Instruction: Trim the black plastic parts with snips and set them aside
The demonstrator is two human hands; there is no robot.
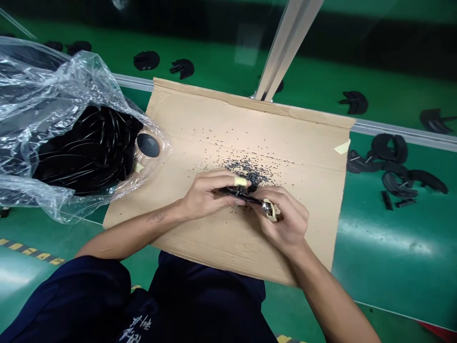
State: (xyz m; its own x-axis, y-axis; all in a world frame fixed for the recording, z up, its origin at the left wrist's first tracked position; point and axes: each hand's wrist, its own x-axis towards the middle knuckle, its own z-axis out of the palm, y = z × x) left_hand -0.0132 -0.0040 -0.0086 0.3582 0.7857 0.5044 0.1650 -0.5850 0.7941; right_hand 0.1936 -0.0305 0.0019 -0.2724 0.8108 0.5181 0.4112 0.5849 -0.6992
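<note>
Left hand pinching black part over cardboard sheet's middle; right hand gripping metal tool beside part's end. Black bits lying between hands and sheet's far edge.

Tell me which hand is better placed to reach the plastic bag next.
Probably the left hand, though it grips a black part: the plastic bag is on that side, while the right hand is farther away.

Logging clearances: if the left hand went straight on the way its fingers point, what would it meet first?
Probably the right hand, close ahead of the left hand, though depth between them is unclear.
</note>
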